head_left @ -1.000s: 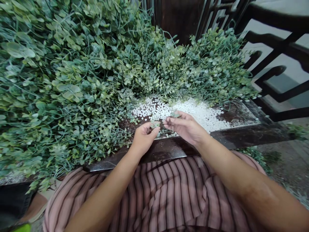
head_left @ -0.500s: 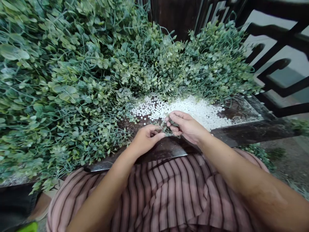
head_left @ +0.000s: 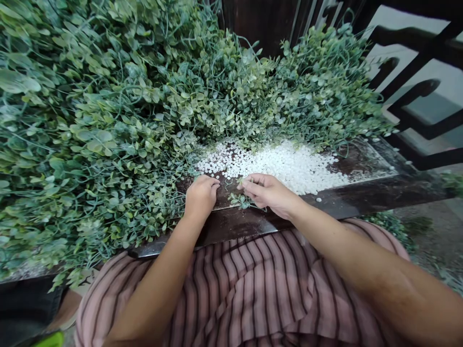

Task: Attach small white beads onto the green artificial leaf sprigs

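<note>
My right hand (head_left: 266, 193) is closed, thumb and forefinger pinched together with a bit of green at their tips. Small leaves of a green artificial sprig (head_left: 243, 200) show just below those fingers, over the dark wooden bench (head_left: 249, 222); part of the sprig is hidden by the hand. To the left, apart from the sprig, my left hand (head_left: 200, 196) is closed with its fingertips together near the bench top. Whatever it pinches is too small or hidden to make out. Small white round pieces (head_left: 289, 166) lie loose just beyond both hands.
A large heap of artificial leafy stems (head_left: 119, 120) covers the left and back of the bench. Dark bars of a railing (head_left: 415, 103) rise at the right. More greenery (head_left: 388, 229) lies lower down on the right. Another person's dark clothing (head_left: 29, 303) shows at lower left.
My hands were together on the sprig. The left hand has drawn away to the left and slightly forward, while the right stays by the sprig, now lower at the bench.
</note>
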Tool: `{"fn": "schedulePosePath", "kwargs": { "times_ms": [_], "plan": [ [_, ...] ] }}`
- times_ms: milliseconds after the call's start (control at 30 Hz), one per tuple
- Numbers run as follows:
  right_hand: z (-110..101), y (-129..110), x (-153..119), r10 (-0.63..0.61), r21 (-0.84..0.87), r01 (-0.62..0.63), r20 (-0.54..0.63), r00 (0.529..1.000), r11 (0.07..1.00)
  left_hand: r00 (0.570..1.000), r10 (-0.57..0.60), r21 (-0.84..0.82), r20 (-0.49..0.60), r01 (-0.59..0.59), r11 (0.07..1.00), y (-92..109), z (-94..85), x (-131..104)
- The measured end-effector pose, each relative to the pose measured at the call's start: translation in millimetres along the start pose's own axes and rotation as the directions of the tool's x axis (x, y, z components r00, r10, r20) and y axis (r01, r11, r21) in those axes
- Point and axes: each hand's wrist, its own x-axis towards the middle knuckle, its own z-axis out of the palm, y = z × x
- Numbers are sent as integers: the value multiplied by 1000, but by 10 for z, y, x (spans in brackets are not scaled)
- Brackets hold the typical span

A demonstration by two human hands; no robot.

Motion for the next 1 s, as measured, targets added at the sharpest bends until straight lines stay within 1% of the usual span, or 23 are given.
{"fn": "schedulePosePath", "kwargs": {
  "times_ms": [67,100,133,167,200,267,300,367,433,500,633,700,767,867,1000],
  "plan": [
    [15,12,3,-4,-18,3,-5,1000,1000,998,-58,-132,-9,56,990,6,-8,18],
    [22,21,8,-7,-26,7,-10,1000,1000,994,-108,-237,-5,104,966,22,-15,24],
    [28,34,14,-13,-32,12,-15,1000,999,986,-165,-360,17,160,919,51,-25,26],
    [32,48,22,-22,-36,21,-20,1000,999,974,-219,-488,55,218,845,91,-38,23],
    [35,63,29,-36,-42,35,-27,999,999,958,-264,-603,107,274,749,141,-53,15],
    [38,92,41,-78,-66,75,-42,996,995,935,-277,-752,223,346,561,254,-85,-17],
    [40,104,44,-105,-82,101,-46,993,991,924,-268,-791,272,373,485,308,-98,-38],
    [43,121,44,-157,-100,151,-50,986,983,905,-238,-824,353,421,379,391,-113,-80],
    [49,132,40,-183,-87,178,-53,982,980,892,-211,-840,400,449,305,434,-106,-112],
    [55,141,37,-187,-56,183,-65,980,981,886,-200,-854,419,459,245,447,-85,-131],
    [56,158,37,-203,-18,202,-78,976,979,870,-208,-859,446,482,174,457,-50,-143],
    [52,168,40,-224,-14,223,-85,971,975,863,-220,-856,456,493,158,466,-48,-143],
    [50,177,43,-238,-9,238,-90,967,971,864,-237,-860,444,485,159,473,-54,-143],
    [53,185,43,-254,-6,254,-93,963,967,883,-250,-873,397,447,194,475,-67,-142],
    [52,173,34,-281,-34,279,-90,956,960,916,-232,-874,329,388,293,475,-78,-133]
  ]
}}
